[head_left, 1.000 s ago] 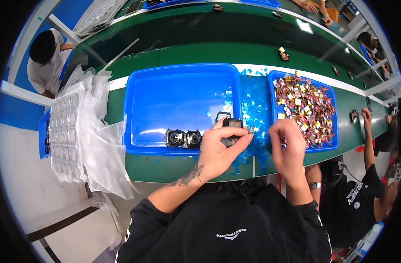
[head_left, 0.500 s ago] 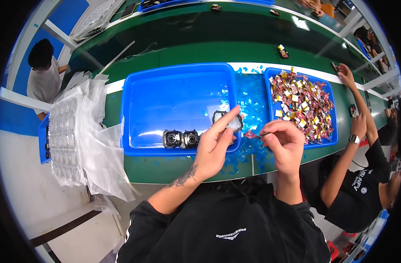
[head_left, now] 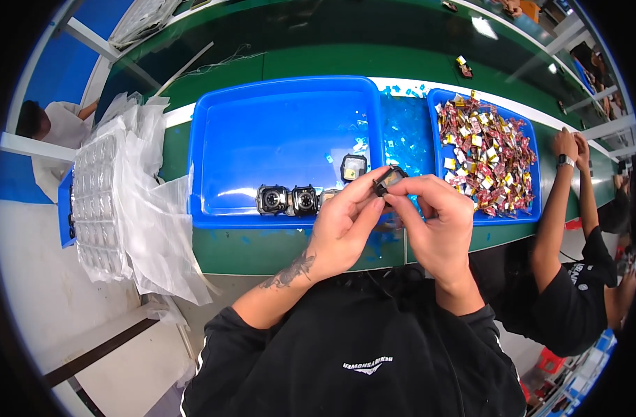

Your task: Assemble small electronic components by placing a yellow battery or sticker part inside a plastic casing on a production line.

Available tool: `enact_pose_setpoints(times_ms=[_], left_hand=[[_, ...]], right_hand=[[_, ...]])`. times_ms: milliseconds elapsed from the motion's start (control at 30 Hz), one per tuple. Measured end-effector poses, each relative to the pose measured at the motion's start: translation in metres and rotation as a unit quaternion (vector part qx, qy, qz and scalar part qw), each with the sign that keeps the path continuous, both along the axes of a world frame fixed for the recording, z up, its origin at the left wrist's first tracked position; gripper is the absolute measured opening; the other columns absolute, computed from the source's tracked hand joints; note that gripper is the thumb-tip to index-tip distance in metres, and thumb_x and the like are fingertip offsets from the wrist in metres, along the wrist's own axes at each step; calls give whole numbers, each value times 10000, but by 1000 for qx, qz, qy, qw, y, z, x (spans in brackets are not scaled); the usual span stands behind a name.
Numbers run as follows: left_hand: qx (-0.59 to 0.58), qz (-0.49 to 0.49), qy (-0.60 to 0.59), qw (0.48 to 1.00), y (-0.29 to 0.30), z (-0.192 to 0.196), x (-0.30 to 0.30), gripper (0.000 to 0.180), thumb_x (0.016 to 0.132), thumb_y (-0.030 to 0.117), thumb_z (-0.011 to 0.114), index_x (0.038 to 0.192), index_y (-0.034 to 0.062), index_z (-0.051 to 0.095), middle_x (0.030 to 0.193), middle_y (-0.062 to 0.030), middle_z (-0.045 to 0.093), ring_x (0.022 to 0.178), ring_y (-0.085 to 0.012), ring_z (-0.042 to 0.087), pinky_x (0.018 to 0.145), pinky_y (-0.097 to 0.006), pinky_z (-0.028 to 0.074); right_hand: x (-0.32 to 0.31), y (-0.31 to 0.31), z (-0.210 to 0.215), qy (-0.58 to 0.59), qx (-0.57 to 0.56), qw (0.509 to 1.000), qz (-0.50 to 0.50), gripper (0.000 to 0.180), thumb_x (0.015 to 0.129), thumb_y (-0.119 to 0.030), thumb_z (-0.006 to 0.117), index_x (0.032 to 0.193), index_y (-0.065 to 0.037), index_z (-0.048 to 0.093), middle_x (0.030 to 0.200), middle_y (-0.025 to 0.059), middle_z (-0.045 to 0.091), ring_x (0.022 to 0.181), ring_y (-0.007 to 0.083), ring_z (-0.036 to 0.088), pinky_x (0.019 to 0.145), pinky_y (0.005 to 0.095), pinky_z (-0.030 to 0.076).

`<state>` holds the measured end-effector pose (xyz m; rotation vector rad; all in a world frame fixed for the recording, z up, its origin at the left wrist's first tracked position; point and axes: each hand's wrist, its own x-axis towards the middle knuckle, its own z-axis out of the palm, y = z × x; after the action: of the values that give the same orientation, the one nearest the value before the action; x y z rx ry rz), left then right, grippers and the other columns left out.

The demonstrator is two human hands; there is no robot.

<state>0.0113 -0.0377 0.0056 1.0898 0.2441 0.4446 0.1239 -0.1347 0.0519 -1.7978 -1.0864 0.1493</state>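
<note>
Between my two hands is a small black watch-like case (head_left: pixel 396 176), held up over the right rim of a large blue tray (head_left: pixel 200 163). My left hand (head_left: pixel 346 226) grips it from the left, its forefinger stretched along the edge. My right hand (head_left: pixel 436 219) pinches at its near side with thumb and forefinger; whatever small part is under those fingertips is hidden. Inside the tray, two black cases with round dials, one (head_left: pixel 271 199) and another (head_left: pixel 305 200), sit side by side. Another case (head_left: pixel 353 167) lies farther right, and one more is partly covered by my left hand.
A smaller blue bin (head_left: pixel 435 139) at right is heaped with red, yellow and white small parts (head_left: pixel 481 153). Blue film scraps (head_left: pixel 405 132) litter the green table between. Clear plastic trays (head_left: pixel 95 201) with thin sheeting stand left. A co-worker's arms (head_left: pixel 558 201) reach in at right.
My right hand has brought its small part with a red piece left to the case, and the red piece is now out of sight. My hands have come together. The whole view has shifted slightly.
</note>
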Motion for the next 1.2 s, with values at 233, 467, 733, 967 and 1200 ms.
enact_pose_setpoints(times_ms=[233,467,733,967,1200], left_hand=[[11,-15,-7,1000,1,-2,-4,436,988,6,465,1413,-48,384,1291,-128,562,1118,-160,584,945,-295,484],[56,-13,29,998,2,-4,-8,421,991,22,470,1404,-42,416,1215,-108,611,1048,-119,596,894,-250,473],[167,-20,27,985,3,6,-15,408,989,8,460,1393,-44,433,1214,-108,613,1061,-129,594,924,-250,459],[32,72,-48,996,1,1,-6,467,986,-31,431,1442,-37,331,1394,-160,470,1234,-194,512,982,-315,458],[361,73,-16,929,16,6,-5,357,904,-80,533,1238,20,606,1235,-174,576,1070,-249,628,899,-306,504]], right_hand=[[-1,0,-1,33,-7,999,3,108,750,49,720,833,-19,708,742,35,655,511,48,430,457,228,296],[4,-1,3,-7,-38,999,31,75,736,-7,737,794,-44,706,717,38,646,546,85,443,489,249,310],[5,-3,11,31,-53,998,-13,382,654,-21,794,687,-79,418,676,-18,396,627,70,367,559,251,303],[9,-24,-11,294,25,954,50,361,724,-26,783,1049,5,629,932,59,651,885,130,622,808,287,552],[2,-31,-17,316,14,949,20,118,861,-2,678,971,29,650,897,78,679,800,122,640,755,271,546]])
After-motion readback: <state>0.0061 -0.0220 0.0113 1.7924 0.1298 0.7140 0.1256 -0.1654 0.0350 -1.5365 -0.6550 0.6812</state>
